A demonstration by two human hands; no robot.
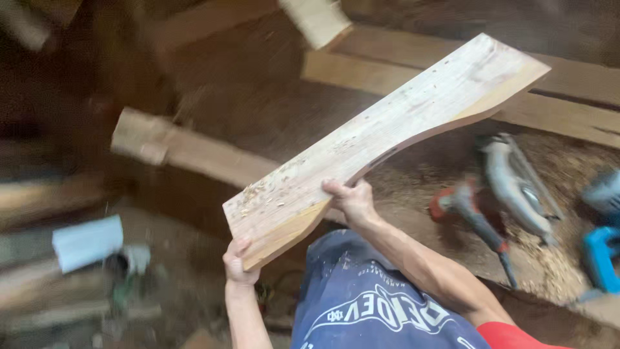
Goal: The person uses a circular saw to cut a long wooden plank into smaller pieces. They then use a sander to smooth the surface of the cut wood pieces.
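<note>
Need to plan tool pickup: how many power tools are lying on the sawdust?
2 clearly: circular saw right of the held board, blue tool at the right edge. Blurred left side may hide more.

Both arms are bare and reach up. The left hand is lower, its fingers curled shut around the near corner of the wooden board. The right hand is a bit higher, and its fingers hook tight over the board's edge.

Pale cream plank flecked with tan shavings; red-and-grey circular saw; bright blue power tool far right; navy shorts printed white.
</note>
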